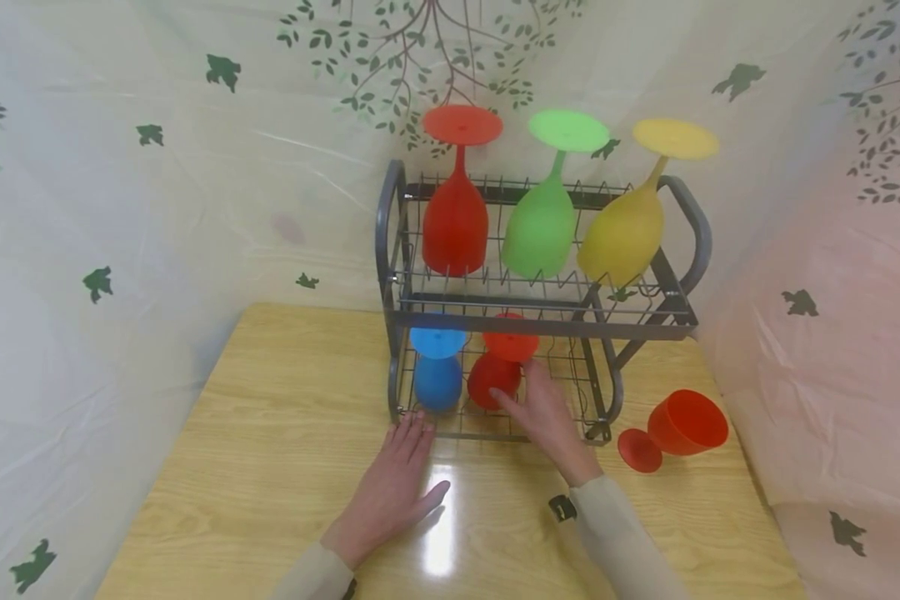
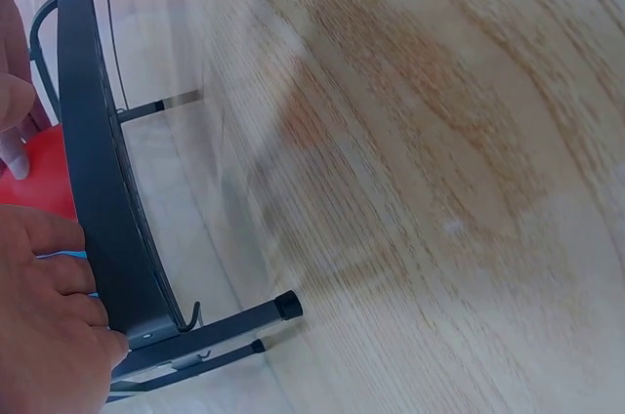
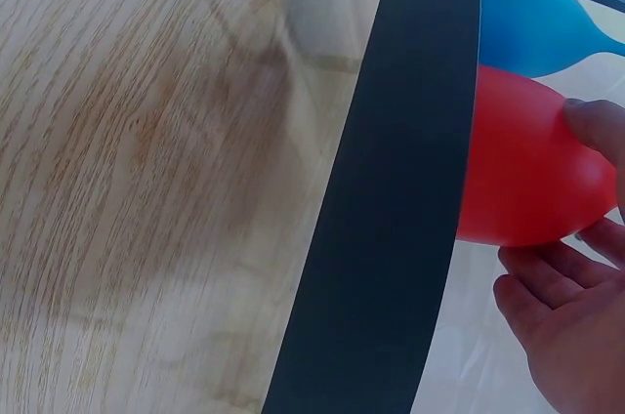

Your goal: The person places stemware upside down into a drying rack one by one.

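On the lower tier of a dark two-tier dish rack (image 1: 540, 331), a red wine goblet (image 1: 492, 385) stands upside down, its round foot on top. My right hand (image 1: 547, 412) holds its bowl, thumb on one side and fingers on the other; the right wrist view shows this grip on the red bowl (image 3: 532, 165) too. Just left of it is an upturned blue goblet (image 1: 438, 385). My left hand (image 1: 390, 483) lies with extended fingers at the rack's lower front left corner. In the left wrist view its fingertips touch the dark front bar (image 2: 112, 189).
The upper tier carries three upturned goblets: red (image 1: 455, 229), green (image 1: 540, 232) and yellow (image 1: 622, 235), the yellow one leaning. Another red goblet (image 1: 686, 423) lies on its side on the wooden table (image 1: 270, 433), right of the rack. A leaf-patterned sheet (image 1: 195, 167) hangs behind.
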{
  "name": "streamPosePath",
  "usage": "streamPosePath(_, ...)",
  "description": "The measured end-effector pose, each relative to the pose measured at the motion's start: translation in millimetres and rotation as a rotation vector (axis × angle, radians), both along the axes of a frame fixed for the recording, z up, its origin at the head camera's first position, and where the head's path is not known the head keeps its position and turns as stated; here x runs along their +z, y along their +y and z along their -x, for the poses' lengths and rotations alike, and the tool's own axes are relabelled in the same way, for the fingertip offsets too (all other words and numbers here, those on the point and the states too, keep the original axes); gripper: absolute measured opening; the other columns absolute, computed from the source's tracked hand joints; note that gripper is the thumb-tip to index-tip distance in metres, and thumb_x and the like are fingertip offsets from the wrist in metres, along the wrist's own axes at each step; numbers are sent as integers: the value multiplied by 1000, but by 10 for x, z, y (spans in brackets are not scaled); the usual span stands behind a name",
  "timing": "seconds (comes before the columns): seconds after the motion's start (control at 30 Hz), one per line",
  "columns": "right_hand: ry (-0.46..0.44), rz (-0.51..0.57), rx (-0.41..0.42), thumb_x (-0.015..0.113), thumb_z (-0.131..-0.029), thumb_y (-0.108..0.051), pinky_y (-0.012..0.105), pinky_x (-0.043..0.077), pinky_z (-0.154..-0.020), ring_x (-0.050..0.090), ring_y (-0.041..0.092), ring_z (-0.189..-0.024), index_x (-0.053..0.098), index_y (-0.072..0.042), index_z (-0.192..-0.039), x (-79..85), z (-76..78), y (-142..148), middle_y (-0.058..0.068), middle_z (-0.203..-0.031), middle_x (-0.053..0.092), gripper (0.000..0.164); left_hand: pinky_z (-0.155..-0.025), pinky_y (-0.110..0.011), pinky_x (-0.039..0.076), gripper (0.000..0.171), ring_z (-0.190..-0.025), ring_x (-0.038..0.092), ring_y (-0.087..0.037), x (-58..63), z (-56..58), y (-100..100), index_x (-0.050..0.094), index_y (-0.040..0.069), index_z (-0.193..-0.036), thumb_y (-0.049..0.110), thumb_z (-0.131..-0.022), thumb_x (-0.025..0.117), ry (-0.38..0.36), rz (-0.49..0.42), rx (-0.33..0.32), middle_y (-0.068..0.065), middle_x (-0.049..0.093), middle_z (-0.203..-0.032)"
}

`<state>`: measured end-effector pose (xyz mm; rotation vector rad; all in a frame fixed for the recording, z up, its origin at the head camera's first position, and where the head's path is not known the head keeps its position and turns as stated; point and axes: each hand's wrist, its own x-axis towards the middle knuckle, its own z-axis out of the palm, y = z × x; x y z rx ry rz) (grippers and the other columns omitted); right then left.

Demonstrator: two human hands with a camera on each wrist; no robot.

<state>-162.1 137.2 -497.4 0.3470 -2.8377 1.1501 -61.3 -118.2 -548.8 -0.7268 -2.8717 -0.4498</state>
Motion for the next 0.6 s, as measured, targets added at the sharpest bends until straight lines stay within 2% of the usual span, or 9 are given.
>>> streamPosePath(0.17, -25, 1, 5, 82, -90, -23, 55, 53, -101, 61, 35, -124, 46, -8, -146, 2, 14, -15, 15, -141, 58, 68, -123, -54, 27, 81, -151, 31, -44, 1, 6, -4, 45, -7, -151, 49, -97, 64, 5, -1, 1, -28, 34, -162)
streamPosePath(0.6, -37, -16, 4, 82, -90, -24, 55, 54, -100, 62, 36, -123, 46, -6, -146, -1, 12, -21, 16, -139, 60, 68, -123, -54, 25, 81, -152, 27, -43, 34, 14, -8, 43, -7, -152, 48, -97, 65, -52, -11, 9, -27, 30, -164)
